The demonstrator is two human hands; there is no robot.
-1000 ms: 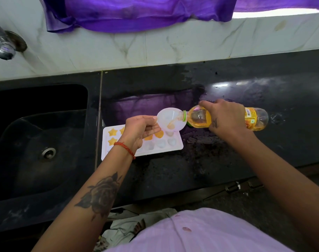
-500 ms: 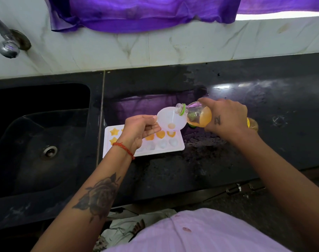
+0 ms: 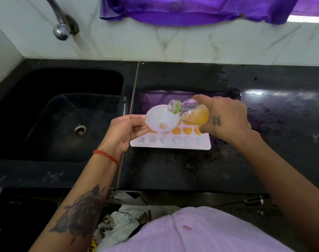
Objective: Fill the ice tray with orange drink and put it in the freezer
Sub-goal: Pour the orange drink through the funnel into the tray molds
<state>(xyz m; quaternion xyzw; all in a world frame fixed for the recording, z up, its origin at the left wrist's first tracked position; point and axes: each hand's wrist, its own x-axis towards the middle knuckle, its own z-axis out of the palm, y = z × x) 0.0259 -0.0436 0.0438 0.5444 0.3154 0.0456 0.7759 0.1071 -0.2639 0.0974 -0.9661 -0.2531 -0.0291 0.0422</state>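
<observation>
A white ice tray (image 3: 170,145) lies on the black counter just right of the sink. Its far cells hold orange drink; the near row looks unfilled. My left hand (image 3: 124,130) pinches the rim of a white funnel (image 3: 159,119) held over the tray's left part. My right hand (image 3: 222,118) grips an uncapped clear bottle of orange drink (image 3: 191,111), tipped back so its mouth rises at the funnel's right edge. No drink is flowing. My hands hide part of the tray's far row.
A deep black sink (image 3: 64,120) with a drain lies to the left, under a chrome tap (image 3: 61,28). A purple cloth (image 3: 191,10) hangs over the white marble wall. The black counter (image 3: 264,142) stretches right, wet in patches.
My right hand tilted the bottle back, raising its mouth out of the funnel and stopping the pour. My left hand shifted the funnel leftward along the tray. The view swung right.
</observation>
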